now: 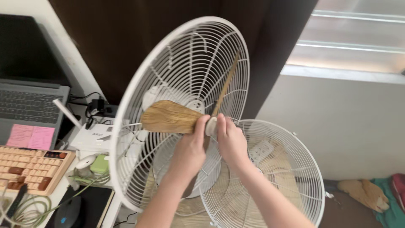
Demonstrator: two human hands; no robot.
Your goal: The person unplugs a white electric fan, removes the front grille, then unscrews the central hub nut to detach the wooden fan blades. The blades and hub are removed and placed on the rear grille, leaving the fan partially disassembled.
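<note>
The wood-look fan blade was gripped at its hub by both the left hand and right hand, in front of the rear grille. The blade could easily get knocked against the loose front grille just below if tilted.

A dark brown curtain hangs straight ahead of me, and to its right a window lets in pale daylight above a plain white wall. On my left stands a white desk with an open laptop, pink sticky notes, a beige and brown keyboard and a black mouse. Low at right, crumpled clothes lie on the floor.
</note>
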